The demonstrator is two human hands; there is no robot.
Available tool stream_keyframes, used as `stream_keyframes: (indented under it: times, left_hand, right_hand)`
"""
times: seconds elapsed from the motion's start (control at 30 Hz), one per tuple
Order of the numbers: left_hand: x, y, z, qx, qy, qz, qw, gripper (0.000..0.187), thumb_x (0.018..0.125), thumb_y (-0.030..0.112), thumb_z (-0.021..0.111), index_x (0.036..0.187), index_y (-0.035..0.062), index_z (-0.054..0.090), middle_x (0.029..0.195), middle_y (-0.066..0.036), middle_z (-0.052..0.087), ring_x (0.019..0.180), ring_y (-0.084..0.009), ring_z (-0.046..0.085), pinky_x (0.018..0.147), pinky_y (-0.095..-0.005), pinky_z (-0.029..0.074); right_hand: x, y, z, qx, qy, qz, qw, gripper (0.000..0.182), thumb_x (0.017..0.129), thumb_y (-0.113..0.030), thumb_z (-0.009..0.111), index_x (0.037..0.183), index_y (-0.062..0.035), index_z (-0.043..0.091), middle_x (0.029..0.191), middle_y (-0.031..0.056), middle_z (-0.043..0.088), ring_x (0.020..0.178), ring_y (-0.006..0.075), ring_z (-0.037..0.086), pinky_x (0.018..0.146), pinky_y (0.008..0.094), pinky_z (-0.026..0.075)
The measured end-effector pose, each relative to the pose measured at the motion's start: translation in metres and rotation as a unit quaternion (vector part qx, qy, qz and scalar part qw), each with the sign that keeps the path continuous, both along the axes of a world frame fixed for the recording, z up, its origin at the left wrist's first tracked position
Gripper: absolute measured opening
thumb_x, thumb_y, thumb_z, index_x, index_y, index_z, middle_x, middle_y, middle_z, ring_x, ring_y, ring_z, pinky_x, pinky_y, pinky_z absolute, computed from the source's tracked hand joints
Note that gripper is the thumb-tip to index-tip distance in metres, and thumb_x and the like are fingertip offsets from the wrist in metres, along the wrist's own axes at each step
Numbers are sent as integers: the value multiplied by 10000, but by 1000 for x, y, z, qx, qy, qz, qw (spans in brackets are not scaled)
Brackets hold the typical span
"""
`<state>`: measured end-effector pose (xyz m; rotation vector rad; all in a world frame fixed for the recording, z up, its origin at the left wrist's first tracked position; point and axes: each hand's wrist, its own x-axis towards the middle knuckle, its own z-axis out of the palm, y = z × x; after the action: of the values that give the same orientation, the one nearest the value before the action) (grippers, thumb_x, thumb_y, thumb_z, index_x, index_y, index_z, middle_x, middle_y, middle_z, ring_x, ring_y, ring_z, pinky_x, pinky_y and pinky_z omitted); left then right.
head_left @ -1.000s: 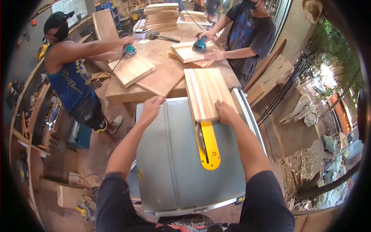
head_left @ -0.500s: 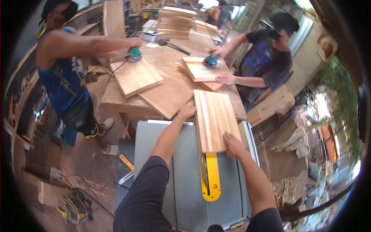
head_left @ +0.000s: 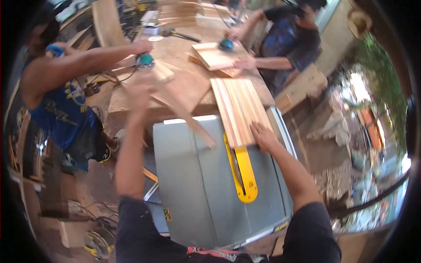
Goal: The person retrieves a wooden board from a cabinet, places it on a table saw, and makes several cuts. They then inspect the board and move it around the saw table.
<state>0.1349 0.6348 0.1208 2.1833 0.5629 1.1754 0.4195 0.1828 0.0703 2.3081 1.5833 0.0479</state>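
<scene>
My left hand (head_left: 141, 90), smeared by motion, is raised at the left with a thin wooden strip (head_left: 188, 118) in its grip. The strip slants down to the right over the grey table saw (head_left: 175, 149). My right hand (head_left: 264, 136) lies with its fingers flat on the near right corner of a striped wooden board (head_left: 239, 109); its thumb is hidden. This board spans the saw's far edge and the workbench. Just in front of it shows the yellow insert plate (head_left: 249, 182) with the blade (head_left: 237, 168) in its slot.
Two people sand boards across the workbench (head_left: 175, 57), with a teal sander (head_left: 144, 60) at left and another sander (head_left: 226, 44) at right. A mallet (head_left: 184, 36) and stacked boards (head_left: 177, 13) lie farther back. A circular saw (head_left: 98, 243) sits on the floor at left.
My left hand has left the board's side and swung up and left with the strip. The board's near end sits farther forward on the saw. My view has shifted.
</scene>
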Motion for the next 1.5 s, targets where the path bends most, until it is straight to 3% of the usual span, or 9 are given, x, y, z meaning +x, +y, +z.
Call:
stream_keyframes:
  times: [0.13, 0.2, 0.33, 0.47, 0.57, 0.73, 1.27, 1.4, 1.5]
  left_hand:
    - [-184, -131, 122, -82, -95, 201, 971, 353, 1012, 213, 485, 1226, 23, 691, 1356, -140, 624, 1213, -257, 600, 1039, -368, 458]
    - [-310, -137, 102, 330, 190, 364, 850, 349, 1030, 189, 460, 1281, 40, 652, 1366, -141, 611, 1215, -281, 599, 980, -380, 511]
    - [-404, -236, 98, -64, -169, 390, 903, 452, 997, 412, 546, 1130, 8, 698, 944, -148, 713, 808, -352, 678, 774, -419, 541]
    - [-540, -319, -12, 18, 281, 492, 824, 489, 984, 419, 549, 1231, 10, 653, 1077, -200, 677, 964, -378, 663, 807, -515, 519]
    - [-622, -365, -138, 276, 650, 421, 569, 562, 960, 495, 550, 1295, 49, 622, 1227, -242, 638, 1107, -475, 619, 864, -670, 480]
    - [-603, -411, -157, 152, 592, 441, 657, 509, 962, 404, 551, 1292, 22, 616, 1240, -236, 635, 1129, -453, 613, 906, -613, 475]
    - [-596, -521, -218, -250, 273, 409, 834, 363, 967, 113, 557, 1282, -63, 598, 1283, -219, 623, 1198, -382, 595, 1039, -429, 458]
    - [-446, -433, -39, -259, -42, 236, 936, 520, 1031, 227, 548, 1448, -63, 442, 1445, -239, 508, 1290, -353, 540, 1070, -418, 438]
    - [-374, -402, 5, -577, -298, -170, 741, 813, 1006, 575, 472, 1489, -67, 348, 1383, -296, 532, 1264, -409, 557, 1046, -478, 489]
  right_hand:
    - [0, -3, -18, 32, -68, 5, 997, 565, 937, -120, 509, 1482, -32, 389, 1609, 108, 329, 1391, 384, 431, 1026, 505, 478]
    - [-6, 2, 0, -35, -71, -13, 997, 807, 829, -66, 651, 1543, -41, 276, 1624, 126, 282, 1395, 402, 411, 1041, 471, 482]
    - [-9, -1, -5, 16, -31, -51, 998, 775, 832, -76, 639, 1532, -49, 306, 1611, 126, 316, 1372, 408, 443, 1044, 486, 478]
    - [-17, -1, -16, 103, -55, -89, 989, 793, 799, -94, 668, 1523, -80, 344, 1588, 128, 367, 1361, 413, 457, 1070, 492, 452]
    - [-22, 8, 1, 148, -48, -102, 983, 753, 750, -95, 682, 1459, -107, 430, 1538, 113, 442, 1349, 374, 476, 1034, 487, 461]
    - [-2, 42, 89, 316, -72, -18, 946, 252, 736, -119, 659, 978, -79, 600, 952, 146, 702, 945, 352, 689, 813, 460, 546]
    - [-68, 36, 320, 457, -26, 7, 889, 406, 700, -172, 604, 1077, -119, 743, 1057, 211, 700, 1038, 428, 656, 897, 476, 543]
    - [-159, -70, 415, 423, 151, 214, 868, 406, 670, -40, 578, 1057, 36, 669, 967, 86, 699, 907, 179, 633, 903, 374, 526]
    - [-199, -153, 421, 435, 231, 238, 837, 424, 674, 22, 563, 1083, 22, 672, 1012, 63, 698, 938, 169, 637, 937, 366, 530]
